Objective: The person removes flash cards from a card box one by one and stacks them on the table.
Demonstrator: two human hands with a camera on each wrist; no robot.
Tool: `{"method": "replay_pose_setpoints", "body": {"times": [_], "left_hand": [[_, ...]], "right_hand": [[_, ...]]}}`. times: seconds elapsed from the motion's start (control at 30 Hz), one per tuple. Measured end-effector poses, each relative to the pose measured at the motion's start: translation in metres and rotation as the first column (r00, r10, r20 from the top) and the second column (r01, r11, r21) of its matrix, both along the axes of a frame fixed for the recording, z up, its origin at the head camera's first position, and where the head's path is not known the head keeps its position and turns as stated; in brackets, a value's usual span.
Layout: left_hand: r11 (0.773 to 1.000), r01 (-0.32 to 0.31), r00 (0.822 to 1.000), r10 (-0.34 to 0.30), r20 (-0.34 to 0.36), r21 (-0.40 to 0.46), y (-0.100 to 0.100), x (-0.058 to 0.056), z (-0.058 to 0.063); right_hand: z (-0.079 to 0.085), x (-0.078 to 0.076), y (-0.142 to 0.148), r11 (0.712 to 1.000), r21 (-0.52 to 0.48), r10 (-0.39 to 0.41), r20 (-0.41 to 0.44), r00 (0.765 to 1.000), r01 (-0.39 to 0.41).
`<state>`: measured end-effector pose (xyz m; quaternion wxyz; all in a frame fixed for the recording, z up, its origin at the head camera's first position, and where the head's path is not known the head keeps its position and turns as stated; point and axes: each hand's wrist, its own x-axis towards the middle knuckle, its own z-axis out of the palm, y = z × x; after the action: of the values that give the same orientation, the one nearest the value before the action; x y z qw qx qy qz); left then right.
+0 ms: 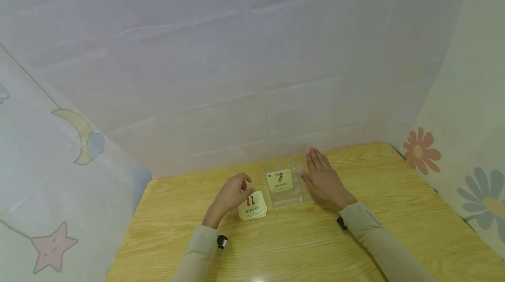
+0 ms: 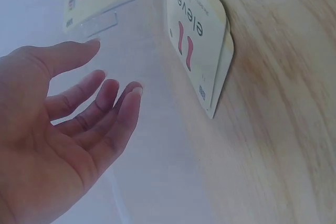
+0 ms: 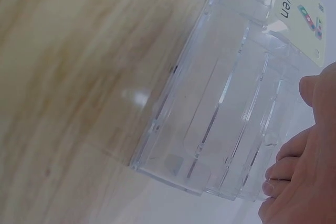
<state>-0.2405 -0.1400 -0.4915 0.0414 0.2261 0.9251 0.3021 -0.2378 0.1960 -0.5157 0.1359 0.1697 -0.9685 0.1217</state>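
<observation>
A small stack of pale flash cards (image 1: pixel 254 206) lies on the table, its top card reading "eleven" under a red 11. Over the far left corner of this stack hovers my left hand (image 1: pixel 232 193), fingers loosely bent; in the left wrist view its palm and fingers hold nothing. To the right sits a clear plastic holder (image 1: pixel 289 196) with stepped slots, and a "seven" card (image 1: pixel 281 185) rests in its left part. My right hand (image 1: pixel 325 184) lies with straight fingers along the holder's right side; exact contact is hard to tell in the right wrist view.
The wooden table (image 1: pixel 339 247) has its far edge against a pale hanging cloth (image 1: pixel 236 76). Printed side cloths with a moon (image 1: pixel 80 135) and flowers (image 1: pixel 421 151) flank it. Dark wrist devices show at both cuffs.
</observation>
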Motion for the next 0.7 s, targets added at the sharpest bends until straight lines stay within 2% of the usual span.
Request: {"method": "replay_pose_setpoints", "body": {"times": [0.3, 0.7], "left_hand": [[1.0, -0.01, 1.0, 0.01, -0.023, -0.011, 0.004, 0.001, 0.003], [1.0, -0.024, 0.994, 0.022, -0.105, -0.014, 0.013, 0.007, 0.012]], "right_hand": [[0.001, 0.001, -0.001, 1.0, -0.007, -0.014, 0.028, 1.0, 0.014], [0.001, 0.002, -0.002, 1.0, -0.001, -0.016, 0.015, 1.0, 0.016]]}}
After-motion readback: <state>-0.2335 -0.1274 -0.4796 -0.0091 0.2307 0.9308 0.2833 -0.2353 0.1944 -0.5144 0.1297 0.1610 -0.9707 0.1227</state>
